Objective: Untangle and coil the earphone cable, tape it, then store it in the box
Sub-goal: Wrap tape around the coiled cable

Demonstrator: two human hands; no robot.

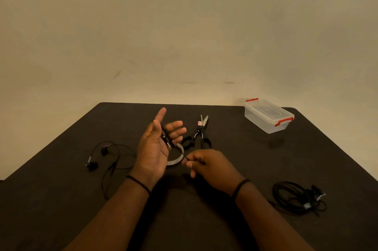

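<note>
Plain cream wall [184, 25] fills upper half of view, matte, lit warm yellowish, brightest in band just above table. Few faint dark scuffs on wall low down, one slanted at left, two short ones near centre. Small dark speck at top edge. Dark brown table [61, 199] below, matte top, rounded far corners, far edge against wall. Light dim overall; soft shadows on tabletop. Floor, windows, lamp out of view.
</note>
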